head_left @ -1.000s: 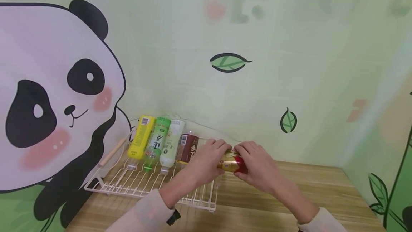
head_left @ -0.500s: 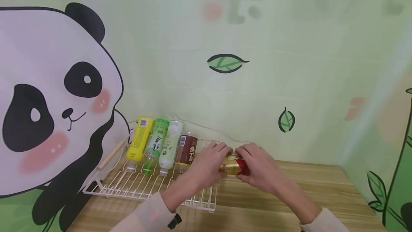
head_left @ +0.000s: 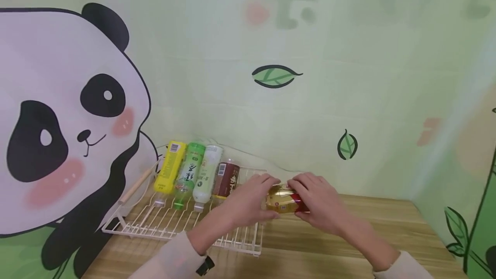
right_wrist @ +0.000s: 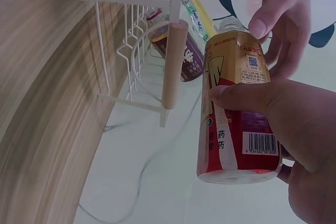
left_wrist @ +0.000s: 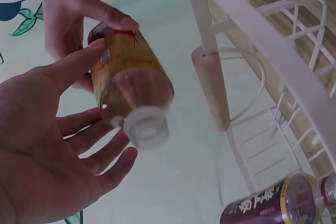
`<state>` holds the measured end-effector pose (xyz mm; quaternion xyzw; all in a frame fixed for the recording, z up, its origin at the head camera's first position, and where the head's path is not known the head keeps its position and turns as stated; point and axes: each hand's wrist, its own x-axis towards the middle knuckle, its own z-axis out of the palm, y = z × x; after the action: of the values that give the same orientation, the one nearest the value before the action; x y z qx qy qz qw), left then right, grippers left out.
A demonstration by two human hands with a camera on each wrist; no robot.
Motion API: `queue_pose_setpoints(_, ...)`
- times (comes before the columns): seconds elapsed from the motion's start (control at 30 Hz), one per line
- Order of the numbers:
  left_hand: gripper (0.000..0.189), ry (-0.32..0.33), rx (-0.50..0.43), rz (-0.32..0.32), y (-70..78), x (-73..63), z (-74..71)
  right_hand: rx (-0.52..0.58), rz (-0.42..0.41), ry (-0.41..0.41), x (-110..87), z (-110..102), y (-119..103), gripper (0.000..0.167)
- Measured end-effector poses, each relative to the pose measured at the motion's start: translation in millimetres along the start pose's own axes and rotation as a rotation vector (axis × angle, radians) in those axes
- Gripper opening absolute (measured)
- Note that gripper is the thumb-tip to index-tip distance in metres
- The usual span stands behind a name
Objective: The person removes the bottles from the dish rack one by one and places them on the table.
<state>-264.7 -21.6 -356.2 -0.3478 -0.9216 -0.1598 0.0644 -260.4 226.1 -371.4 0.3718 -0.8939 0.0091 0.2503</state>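
A plastic drink bottle [head_left: 280, 201] with a gold and red label lies sideways in the air between both hands. My right hand [head_left: 321, 201] grips it round the red base end, thumb across the label in the right wrist view. Its clear cap end points toward my left hand [head_left: 249, 199]. In the left wrist view the left hand's fingers [left_wrist: 86, 156] are loosely spread beside the bottle [left_wrist: 128, 59], not wrapped round it. Whether the left thumb touches the label is unclear. A white wire rack [head_left: 255, 244] stands just below and left of the hands.
On the rack lie several bottles side by side: a yellow bottle [head_left: 170, 167], a green bottle [head_left: 190, 171], a pale bottle [head_left: 208, 173] and a dark-red-labelled bottle [head_left: 226, 179]. The rack has a wooden handle [head_left: 135, 185]. Wood-grain tabletop [head_left: 368, 223] extends to the right, before a printed backdrop.
The bottle and right hand have shifted slightly right and down. My left hand's fingers and thumb have spread apart, so more of the bottle's left end shows.
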Motion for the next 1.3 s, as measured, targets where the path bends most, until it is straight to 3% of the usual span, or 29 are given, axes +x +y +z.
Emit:
queue_pose_setpoints(0.2, 0.079, 0.066, -0.166, -0.102, -14.0, -14.8, -19.8, -0.028, 0.024, 0.035, -8.5, -11.9, 10.4, 0.079)
queue_pose_setpoints(0.47, 0.084, 0.168, -0.187, -0.202, -39.3, -28.6, -29.9, 0.034, 0.121, 0.048, -23.6, -27.8, 32.0, 0.084)
queue_pose_setpoints(0.63, 0.086, 0.247, -0.212, -0.276, -62.9, -31.7, -23.4, 0.086, 0.18, 0.07, -37.1, -33.0, 48.4, 0.083)
queue_pose_setpoints(0.8, 0.089, 0.285, -0.229, -0.361, -80.4, -35.9, -14.1, 0.121, 0.243, 0.095, -55.1, -34.2, 62.5, 0.084)
queue_pose_setpoints(1.07, 0.097, 0.338, -0.258, -0.466, -93.9, -34.8, -1.5, 0.152, 0.324, 0.185, -87.3, -36.1, 89.2, 0.085)
queue_pose_setpoints(1.3, 0.096, 0.391, -0.245, -0.486, -105.9, -25.7, 19.2, 0.204, 0.426, 0.201, -117.7, -35.8, 114.4, 0.085)
